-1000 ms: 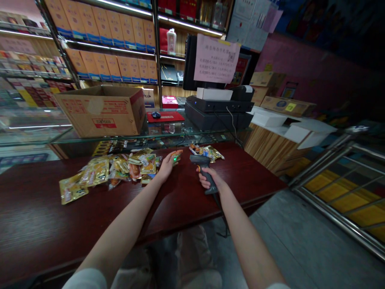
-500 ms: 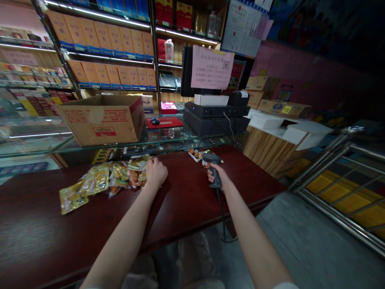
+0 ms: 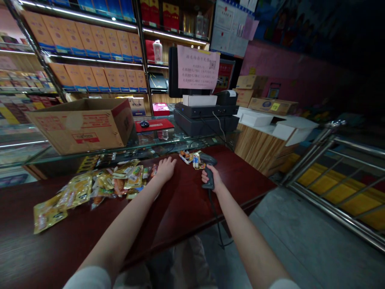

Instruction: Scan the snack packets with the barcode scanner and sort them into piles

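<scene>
My right hand (image 3: 209,175) is closed round the grip of a dark barcode scanner (image 3: 207,161), whose head points toward a small heap of snack packets (image 3: 190,157) on the dark red counter (image 3: 186,196). My left hand (image 3: 166,168) lies palm down on the counter with its fingers spread, at the right end of a larger pile of yellow and orange snack packets (image 3: 99,184). It holds nothing that I can see. The scanner's cable (image 3: 214,216) hangs off the counter's front edge.
A cardboard box (image 3: 81,124) stands on the glass display case (image 3: 120,148) behind the counter. A black till with a monitor and a pink notice (image 3: 197,68) is at the back. Shelves of boxed goods (image 3: 90,44) fill the wall. A steel railing (image 3: 337,176) runs on the right.
My left hand held an orange packet under the scanner a second ago; it then went back to the pile as a fist and now lies flat, fingers spread. The scanner has shifted slightly forward.
</scene>
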Available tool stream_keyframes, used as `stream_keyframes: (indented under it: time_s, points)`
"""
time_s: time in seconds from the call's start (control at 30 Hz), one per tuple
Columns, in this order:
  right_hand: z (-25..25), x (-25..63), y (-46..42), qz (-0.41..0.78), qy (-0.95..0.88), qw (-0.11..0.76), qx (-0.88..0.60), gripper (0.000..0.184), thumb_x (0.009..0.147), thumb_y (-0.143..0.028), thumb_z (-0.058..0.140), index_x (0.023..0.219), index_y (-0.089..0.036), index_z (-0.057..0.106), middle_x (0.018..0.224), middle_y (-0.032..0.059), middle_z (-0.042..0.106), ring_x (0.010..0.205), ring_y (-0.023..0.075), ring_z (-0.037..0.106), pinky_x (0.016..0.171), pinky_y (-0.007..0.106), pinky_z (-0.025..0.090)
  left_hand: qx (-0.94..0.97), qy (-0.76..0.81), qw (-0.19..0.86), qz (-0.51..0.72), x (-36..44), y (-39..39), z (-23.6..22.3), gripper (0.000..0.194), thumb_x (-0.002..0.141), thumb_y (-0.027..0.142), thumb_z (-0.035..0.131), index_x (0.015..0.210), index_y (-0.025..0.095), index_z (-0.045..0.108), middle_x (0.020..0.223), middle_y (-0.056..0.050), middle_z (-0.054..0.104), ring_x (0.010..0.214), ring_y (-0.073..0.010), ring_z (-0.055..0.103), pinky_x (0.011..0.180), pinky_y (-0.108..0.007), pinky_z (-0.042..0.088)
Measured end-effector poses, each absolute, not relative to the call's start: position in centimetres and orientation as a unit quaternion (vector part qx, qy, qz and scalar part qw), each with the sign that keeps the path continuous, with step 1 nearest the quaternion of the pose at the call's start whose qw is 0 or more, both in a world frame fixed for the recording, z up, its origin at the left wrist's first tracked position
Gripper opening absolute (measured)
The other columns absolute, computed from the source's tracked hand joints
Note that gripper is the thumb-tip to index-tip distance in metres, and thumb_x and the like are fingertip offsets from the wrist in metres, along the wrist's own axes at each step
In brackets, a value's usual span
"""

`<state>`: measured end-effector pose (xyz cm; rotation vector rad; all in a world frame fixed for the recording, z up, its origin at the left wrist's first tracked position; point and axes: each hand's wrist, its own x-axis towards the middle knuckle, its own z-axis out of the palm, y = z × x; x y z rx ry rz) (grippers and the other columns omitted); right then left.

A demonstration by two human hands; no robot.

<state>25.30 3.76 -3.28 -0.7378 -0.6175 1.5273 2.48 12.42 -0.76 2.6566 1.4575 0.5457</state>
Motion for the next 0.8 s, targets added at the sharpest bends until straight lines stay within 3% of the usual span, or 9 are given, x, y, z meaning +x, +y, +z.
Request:
stream_keyframes:
  time_s: [0.07,0.17,0.27,0.43,0.57,0.8]
  points:
    - [-3.3,25.3,3.9,0.666,-0.26,0.619,-0.323,0.023,0.081,-0.039,0.061,0.086,-0.02,0.051,0.047,-0.0093,0.042,0.033,0.0058,0.03,0.033,0.018,0.026,0.883,0.441,0.08,0.137,4.3,14.1,-0.8,0.051,0.089,0.01,0.034,0.131,0.023,0.059,0.138,-0.018,0.052,0.12,-0.0339,0.053,0.103,-0.057,0.036]
    - [-3.4,25.2,4.0,0.67,-0.261,0.612,-0.328,0.023,0.081,-0.04,0.061,0.087,-0.02,0.052,0.048,-0.0091,0.044,0.034,0.0058,0.032,0.034,0.018,0.026,0.885,0.435,0.094,0.135,6.2,16.1,-1.6,0.056,0.088,0.009,0.034,0.136,0.03,0.055,0.149,-0.015,0.043,0.126,-0.0361,0.047,0.1,-0.062,0.036]
    - [-3.7,25.2,4.3,0.674,-0.258,0.609,-0.33,0.022,0.082,-0.039,0.06,0.088,-0.02,0.052,0.048,-0.0089,0.044,0.033,0.0062,0.032,0.033,0.018,0.026,0.871,0.458,0.085,0.156,6.8,17.1,-2.7,0.053,0.09,0.011,0.034,0.133,0.03,0.057,0.144,-0.017,0.047,0.128,-0.0365,0.044,0.1,-0.066,0.033]
    - [-3.8,25.2,4.3,0.682,-0.258,0.603,-0.324,0.019,0.084,-0.037,0.059,0.088,-0.019,0.053,0.049,-0.0079,0.046,0.035,0.0062,0.033,0.034,0.018,0.026,0.856,0.477,0.081,0.18,6.3,17.5,-3.5,0.04,0.093,0.018,0.038,0.128,0.027,0.056,0.146,-0.016,0.045,0.131,-0.0348,0.038,0.098,-0.063,0.036]
    - [-3.6,25.1,4.0,0.682,-0.264,0.597,-0.33,0.019,0.085,-0.037,0.058,0.087,-0.018,0.054,0.048,-0.0076,0.046,0.035,0.0061,0.032,0.034,0.019,0.026,0.857,0.482,0.067,0.17,6.1,17.3,-3.2,0.039,0.093,0.018,0.04,0.126,0.026,0.057,0.134,-0.016,0.054,0.125,-0.0351,0.043,0.102,-0.061,0.031]
    - [-3.3,24.9,3.6,0.678,-0.285,0.586,-0.339,0.021,0.082,-0.038,0.059,0.086,-0.019,0.052,0.048,-0.0082,0.046,0.034,0.0065,0.033,0.034,0.019,0.027,0.845,0.501,0.079,0.17,5.8,15.7,-2.9,0.039,0.09,0.013,0.039,0.12,0.021,0.062,0.135,-0.02,0.048,0.123,-0.0359,0.045,0.1,-0.052,0.036]
